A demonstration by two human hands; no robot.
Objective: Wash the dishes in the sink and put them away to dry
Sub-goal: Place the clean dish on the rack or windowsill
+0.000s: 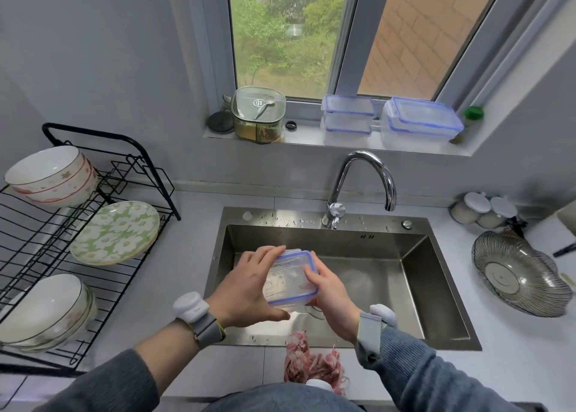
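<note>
Clear plastic food container w/ blue-rimmed lid, held over the steel sink, between both hands, above the drain area. Left hand spans its left side: fingers reach across the far edge, thumb under the near corner. Right hand is on the right side, fingers curled over the lid rim; whether they're gripping or pulling at a clip, can't tell. Both hands hold the container, neither spread free.

Handling, judged: thin plastic, light, prob empty or nearly so. Walls semi-stiff, will flex if squeezed mid-panel. Looks wet, so slippery; smooth sides give poor purchase. Not fragile, a drop into the basin wouldn't break it, but the lid could pop. Best hold = the blue rim/corners, where it's stiffest and has a lip to catch; two-sided grip like now is good. Avoid pinching the flat lid centre.

Faucet is beyond the fingers, no water seen running. Dish rack well left of the left hand, carrying bowls and a floral plate. Pink cloth on the worktop edge just nearer than the hands. Similar lidded containers sit on the windowsill, far beyond the fingers.
</note>
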